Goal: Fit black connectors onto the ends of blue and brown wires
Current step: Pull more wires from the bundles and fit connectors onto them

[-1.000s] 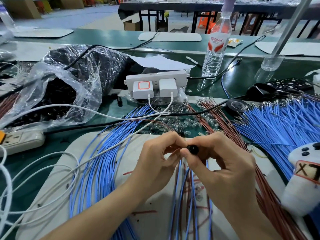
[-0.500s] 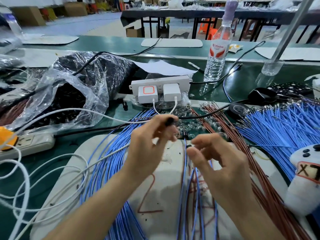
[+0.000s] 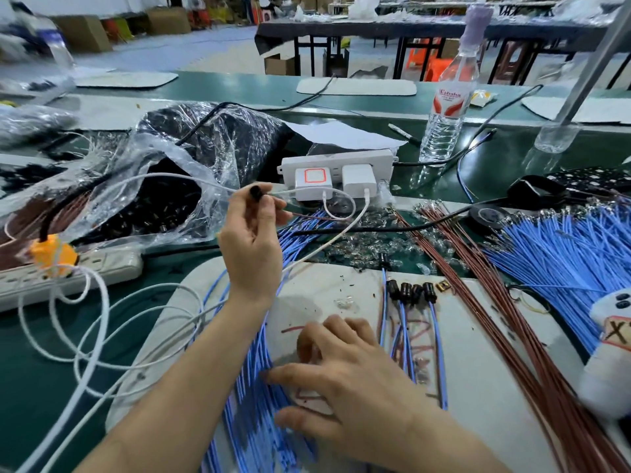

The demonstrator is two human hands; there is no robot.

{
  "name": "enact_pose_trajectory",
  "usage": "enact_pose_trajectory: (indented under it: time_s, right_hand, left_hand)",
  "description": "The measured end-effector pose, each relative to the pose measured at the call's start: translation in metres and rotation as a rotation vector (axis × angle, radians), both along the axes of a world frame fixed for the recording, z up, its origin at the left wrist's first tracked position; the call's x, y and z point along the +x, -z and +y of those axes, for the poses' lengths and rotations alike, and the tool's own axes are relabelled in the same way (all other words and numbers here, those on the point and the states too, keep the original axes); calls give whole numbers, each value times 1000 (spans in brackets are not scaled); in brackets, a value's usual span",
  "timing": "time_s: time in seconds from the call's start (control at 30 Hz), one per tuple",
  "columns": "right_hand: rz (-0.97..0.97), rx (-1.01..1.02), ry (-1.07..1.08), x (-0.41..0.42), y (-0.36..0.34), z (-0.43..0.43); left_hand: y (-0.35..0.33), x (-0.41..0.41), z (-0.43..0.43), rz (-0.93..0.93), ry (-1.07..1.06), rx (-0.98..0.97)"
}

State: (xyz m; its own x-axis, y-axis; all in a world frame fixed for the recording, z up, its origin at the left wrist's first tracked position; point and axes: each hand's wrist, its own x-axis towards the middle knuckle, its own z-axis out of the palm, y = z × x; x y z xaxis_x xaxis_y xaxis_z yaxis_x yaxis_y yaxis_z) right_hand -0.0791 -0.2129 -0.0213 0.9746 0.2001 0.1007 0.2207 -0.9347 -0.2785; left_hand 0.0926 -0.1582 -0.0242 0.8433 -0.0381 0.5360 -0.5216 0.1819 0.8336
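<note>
Right, current state:

1. The white mat [image 3: 478,387] is used as the work surface. A blue wire bundle [image 3: 252,397] is laid along its left side.
2. The clear plastic bag [image 3: 164,199] of loose black parts is kept rear left, well apart from the mat.
3. The right hand [image 3: 345,377] is laid flat on the blue bundle with fingers spread and nothing pinched. One strand should be singled out near its tip so that neighbours are not dragged along.
4. The left hand [image 3: 252,240] is raised over the bundle's far end, and a black connector [image 3: 256,192] is pinched at its fingertips. The open end should be kept turned toward the incoming wire.
5. Four finished connectors [image 3: 411,291] are lined up on the mat on blue leads, just beyond the right hand.
6. The pinched connector is small, dark and stubby. A thin brown wire [image 3: 307,216] is seen trailing right from it, but how well it is seated cannot be told.
</note>
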Motion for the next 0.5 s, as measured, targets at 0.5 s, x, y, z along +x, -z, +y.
enact_pose_trajectory:
  time_s: [0.5]
  right_hand:
    - [360, 343, 486, 38, -17, 9]
  left_hand:
    - [2, -2, -2, 73, 28, 43]
